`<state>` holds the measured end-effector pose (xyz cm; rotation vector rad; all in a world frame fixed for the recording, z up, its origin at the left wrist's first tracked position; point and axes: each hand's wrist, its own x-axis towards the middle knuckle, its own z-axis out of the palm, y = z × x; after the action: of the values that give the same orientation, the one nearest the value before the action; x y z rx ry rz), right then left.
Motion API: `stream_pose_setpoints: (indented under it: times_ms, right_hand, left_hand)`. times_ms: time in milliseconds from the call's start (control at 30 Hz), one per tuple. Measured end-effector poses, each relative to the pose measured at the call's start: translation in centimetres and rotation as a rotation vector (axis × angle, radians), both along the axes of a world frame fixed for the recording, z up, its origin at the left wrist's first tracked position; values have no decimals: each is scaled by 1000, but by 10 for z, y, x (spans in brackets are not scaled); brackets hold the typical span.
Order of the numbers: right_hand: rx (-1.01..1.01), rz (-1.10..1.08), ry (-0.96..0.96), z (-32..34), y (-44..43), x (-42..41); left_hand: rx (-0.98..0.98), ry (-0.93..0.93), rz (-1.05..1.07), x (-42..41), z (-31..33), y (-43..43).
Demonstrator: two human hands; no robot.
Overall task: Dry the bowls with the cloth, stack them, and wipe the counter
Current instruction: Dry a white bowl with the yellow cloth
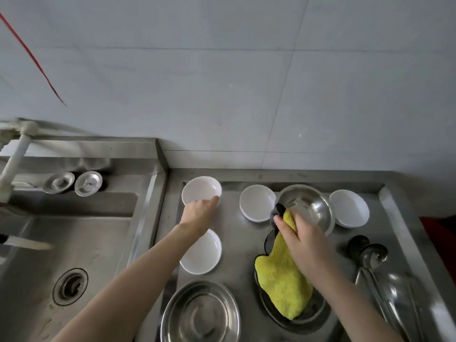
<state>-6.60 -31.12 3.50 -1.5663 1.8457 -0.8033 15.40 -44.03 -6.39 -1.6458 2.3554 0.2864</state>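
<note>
My left hand (200,211) grips the near rim of a white bowl (201,190) at the back left of the steel counter (234,272). My right hand (299,234) holds a yellow cloth (283,282) that hangs down over a steel bowl (311,314) at the front. Another white bowl (204,255) lies under my left forearm. Two more white bowls, one (256,202) in the middle and one (349,211) at the right, flank a steel bowl (308,206) at the back. A further steel bowl (201,314) sits at the front edge.
A steel sink (61,243) with a round drain (70,286) lies to the left, with a white tap pipe (14,159) and two metal strainer lids (74,182) behind it. Ladles and utensils (377,265) lie at the counter's right. A tiled wall stands behind.
</note>
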Motion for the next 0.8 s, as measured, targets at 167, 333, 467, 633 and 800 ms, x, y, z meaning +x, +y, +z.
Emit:
stream_pose_setpoints:
  times_ms: [167, 333, 467, 633, 800]
  right_hand:
    - [9, -13, -12, -15, -18, 2]
    - [43, 3, -13, -26, -24, 3]
    - [55, 9, -22, -30, -24, 5]
    - [61, 10, -23, -28, -20, 6]
    - [84, -23, -22, -22, -12, 2]
  left_hand:
    - [53, 4, 8, 2, -30, -20]
    - [110, 101, 65, 12, -49, -25]
    - [146, 218, 133, 18, -57, -25]
    - [138, 285, 136, 17, -54, -24]
    - [53, 506, 197, -10, -45, -17]
